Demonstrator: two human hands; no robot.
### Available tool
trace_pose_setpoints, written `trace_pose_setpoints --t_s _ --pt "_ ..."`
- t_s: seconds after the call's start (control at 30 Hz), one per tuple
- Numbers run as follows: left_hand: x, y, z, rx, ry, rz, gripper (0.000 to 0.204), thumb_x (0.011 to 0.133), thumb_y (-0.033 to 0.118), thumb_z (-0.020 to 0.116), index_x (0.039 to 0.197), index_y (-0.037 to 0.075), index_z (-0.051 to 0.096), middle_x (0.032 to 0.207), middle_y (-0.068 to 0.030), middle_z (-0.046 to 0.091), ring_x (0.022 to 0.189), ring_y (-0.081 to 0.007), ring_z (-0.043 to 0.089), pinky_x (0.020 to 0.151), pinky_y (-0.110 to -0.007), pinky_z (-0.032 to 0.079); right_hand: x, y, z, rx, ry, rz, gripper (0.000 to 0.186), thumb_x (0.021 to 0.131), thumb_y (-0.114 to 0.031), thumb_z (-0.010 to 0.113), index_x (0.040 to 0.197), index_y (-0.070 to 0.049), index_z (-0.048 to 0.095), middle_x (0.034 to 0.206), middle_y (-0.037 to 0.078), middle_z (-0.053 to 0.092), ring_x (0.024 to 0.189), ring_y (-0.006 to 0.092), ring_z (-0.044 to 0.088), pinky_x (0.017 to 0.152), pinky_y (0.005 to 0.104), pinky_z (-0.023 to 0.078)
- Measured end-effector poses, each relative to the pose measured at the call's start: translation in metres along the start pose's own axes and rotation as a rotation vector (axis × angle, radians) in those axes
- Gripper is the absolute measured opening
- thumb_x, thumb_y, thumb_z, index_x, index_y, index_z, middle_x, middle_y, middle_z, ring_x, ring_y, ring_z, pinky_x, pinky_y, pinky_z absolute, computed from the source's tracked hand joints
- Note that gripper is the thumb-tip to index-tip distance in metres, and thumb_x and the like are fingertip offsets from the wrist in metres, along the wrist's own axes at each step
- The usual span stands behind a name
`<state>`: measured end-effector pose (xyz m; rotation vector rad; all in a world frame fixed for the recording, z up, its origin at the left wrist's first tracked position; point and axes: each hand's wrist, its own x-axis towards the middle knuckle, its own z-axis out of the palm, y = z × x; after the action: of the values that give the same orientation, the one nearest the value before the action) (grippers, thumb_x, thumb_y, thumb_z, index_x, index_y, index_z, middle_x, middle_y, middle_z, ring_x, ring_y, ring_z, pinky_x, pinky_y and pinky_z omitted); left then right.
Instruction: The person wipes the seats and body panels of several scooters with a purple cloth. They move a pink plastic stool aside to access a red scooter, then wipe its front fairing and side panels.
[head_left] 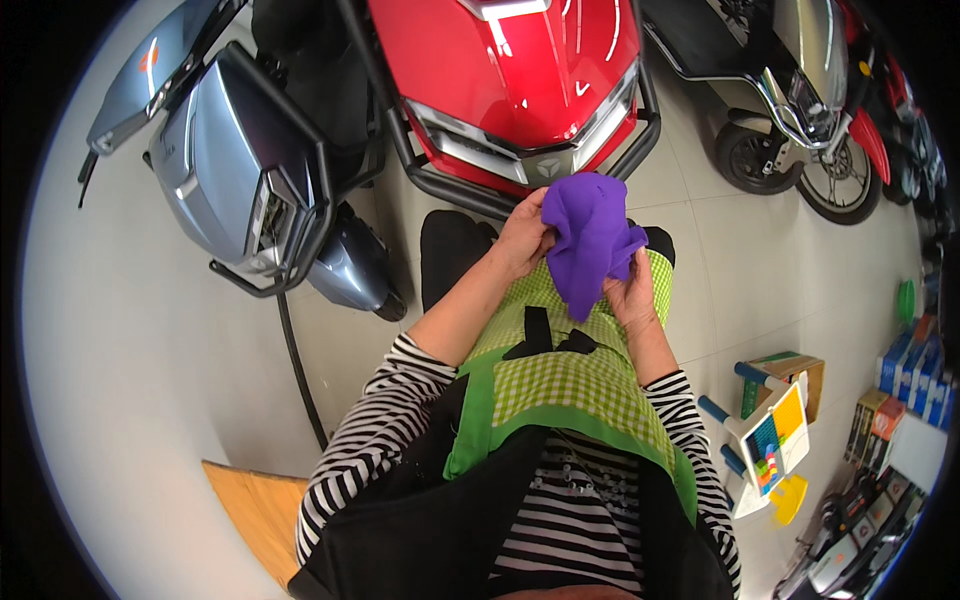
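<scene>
A purple cloth (592, 235) hangs bunched between my two hands, its lower corner drooping over my lap. Its upper left edge is pinched by my left hand (525, 238). On the opposite side my right hand (632, 298) grips the cloth from below, with some of its fingers hidden under the folds. A green checked apron (570, 385) covers my lap beneath the cloth. Just beyond my hands stands a red vehicle front (500, 80) with a black bumper bar (450, 190).
At the left stands a grey-blue scooter (235, 170) with a black guard bar. Another two-wheeler (790, 130) is at the far right. A small children's table (770, 440) with colored blocks stands at my right, near boxes (915, 370). A wooden board edge (255, 510) shows lower left.
</scene>
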<state>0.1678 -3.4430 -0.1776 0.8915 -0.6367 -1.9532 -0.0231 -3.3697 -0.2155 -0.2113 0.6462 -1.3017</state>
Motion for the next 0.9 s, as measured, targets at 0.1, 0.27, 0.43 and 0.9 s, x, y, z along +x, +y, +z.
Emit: trace_pose_setpoints --t_s 0.1,0.27,0.43,0.9 --pt "-0.005 0.023 0.0 0.535 0.028 0.209 0.031 0.09 -0.004 0.053 0.119 0.002 0.06 0.105 -0.0065 0.066 0.096 -0.0151 0.063 0.083 -0.027 0.051 0.003 -0.006 0.01 -0.072 0.003 -0.095 0.043 0.095 -0.026 0.059 0.131 -0.005 0.05 0.125 0.01 0.062 0.11 0.0225 0.062 0.097 0.0381 0.051" --pt "-0.002 0.103 -0.002 1.252 0.347 1.061 0.026 0.085 -0.002 0.055 0.109 0.001 0.064 0.108 -0.0143 0.065 0.103 -0.0278 0.062 0.091 -0.037 0.047 0.012 -0.033 0.024 -0.068 0.093 -0.169 0.045 0.088 -0.012 0.059 0.131 -0.001 0.048 0.116 0.01 0.063 0.102 0.021 0.064 0.09 0.0355 0.053" --pt "0.04 0.212 -0.01 1.517 0.623 1.468 0.032 0.089 0.013 0.061 0.119 0.004 0.062 0.119 -0.0183 0.06 0.115 -0.0353 0.054 0.1 -0.043 0.042 0.043 -0.056 0.043 -0.309 0.126 -0.416 0.044 0.085 -0.003 0.063 0.125 -0.006 0.046 0.109 0.008 0.061 0.094 0.0173 0.062 0.084 0.0312 0.053" --pt "0.118 0.19 -0.014 1.829 1.012 0.989 0.055 0.101 0.045 0.034 0.152 0.027 0.031 0.159 -0.0159 0.021 0.146 -0.0387 0.02 0.109 -0.067 0.018 0.127 0.025 0.057 -1.35 0.187 -0.843 0.058 0.099 -0.031 0.049 0.147 -0.005 0.031 0.155 0.028 0.019 0.141 0.0467 0.024 0.117 0.0496 0.021"
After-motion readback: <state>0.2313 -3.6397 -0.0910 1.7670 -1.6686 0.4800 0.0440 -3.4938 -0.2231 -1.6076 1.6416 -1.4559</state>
